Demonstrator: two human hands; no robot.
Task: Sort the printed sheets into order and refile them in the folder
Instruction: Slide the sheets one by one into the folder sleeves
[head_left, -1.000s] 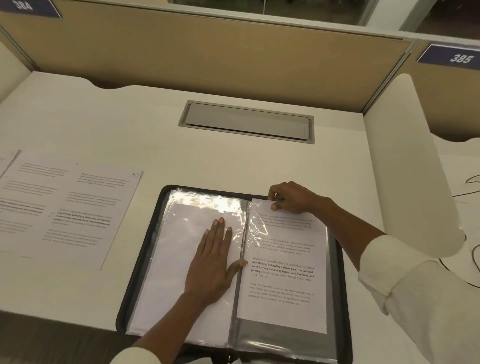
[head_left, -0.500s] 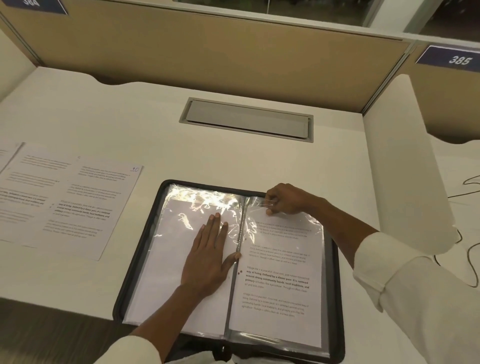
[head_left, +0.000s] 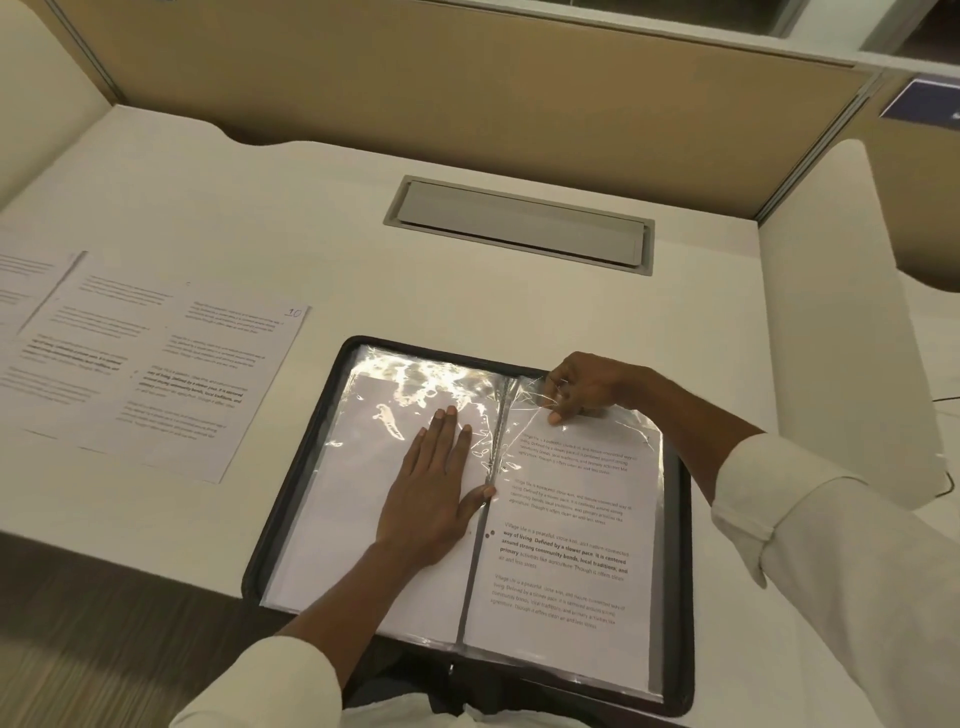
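Note:
A black display folder (head_left: 680, 519) lies open at the desk's front edge, its clear plastic sleeves glinting. My left hand (head_left: 431, 493) rests flat on the left-hand sleeve, fingers straight, thumb at the spine. A printed sheet (head_left: 566, 540) with several paragraphs sits inside the right-hand sleeve. My right hand (head_left: 582, 387) pinches the crinkled top edge of that sleeve near the spine. Loose printed sheets (head_left: 156, 379) lie spread on the desk to the left; the nearest one is marked 10 in its corner.
A grey cable hatch (head_left: 519, 223) is set into the desk behind the folder. Tan partition panels (head_left: 467, 93) close the back, and a white rounded divider (head_left: 841, 312) stands on the right. The folder overhangs the desk's front edge slightly.
The printed sheet has slid down fully into the right-hand sleeve. My right hand stayed at the sleeve's top edge; my left hand has kept pressing the left page.

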